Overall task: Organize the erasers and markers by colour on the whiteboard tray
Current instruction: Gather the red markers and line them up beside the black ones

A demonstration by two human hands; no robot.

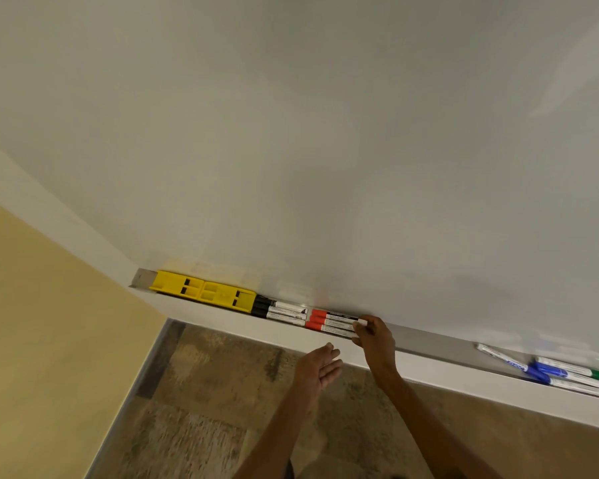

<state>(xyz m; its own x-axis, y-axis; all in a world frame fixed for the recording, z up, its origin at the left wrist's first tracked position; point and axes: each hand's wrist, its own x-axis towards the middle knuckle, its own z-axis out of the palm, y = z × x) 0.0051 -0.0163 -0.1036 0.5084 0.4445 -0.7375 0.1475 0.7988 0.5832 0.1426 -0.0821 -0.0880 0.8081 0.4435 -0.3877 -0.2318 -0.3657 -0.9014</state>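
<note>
Two yellow erasers (203,293) lie end to end at the left end of the whiteboard tray (429,366). Right of them rest three black-capped markers (281,311), then three red-capped markers (331,323) side by side. My right hand (376,335) pinches the right ends of the red markers with its fingertips. Just below the tray's front edge hovers my left hand (320,369), fingers apart and holding nothing. Far right in the tray lie blue markers (540,369) and green-capped markers (588,378) in a loose cluster.
The whiteboard (325,133) fills the upper view. A yellow wall (49,340) stands at the left, with brown patterned floor (222,409) below. A stretch of bare tray separates the red markers from the blue and green ones.
</note>
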